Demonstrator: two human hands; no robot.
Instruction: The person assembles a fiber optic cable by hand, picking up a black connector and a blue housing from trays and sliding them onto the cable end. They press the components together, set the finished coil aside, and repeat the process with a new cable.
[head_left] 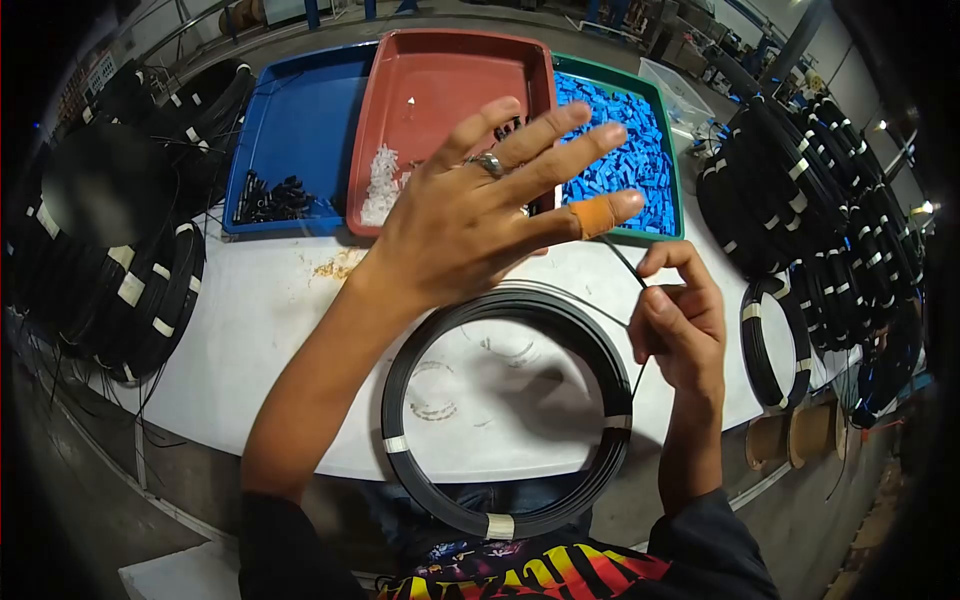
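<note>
My left hand (480,210) is spread in mid-air over the front of the red tray (460,50), with a ring on one finger and an orange bandage on another. Nothing shows in its grip, though its palm side is hidden. To its right, my right hand (680,315) pinches a thin black cable end (624,262) between thumb and forefinger. That cable runs down to a black cable coil (400,400) bound with white tape, lying at the table's front edge and partly over my lap. White pieces (381,185) lie in the red tray.
A blue tray (300,130) holds black pieces at left; a green-rimmed tray (676,190) holds many blue pieces. Stacks of taped black coils stand left (130,290) and right (770,200). A smaller coil (752,345) lies on the white table (270,340) at right.
</note>
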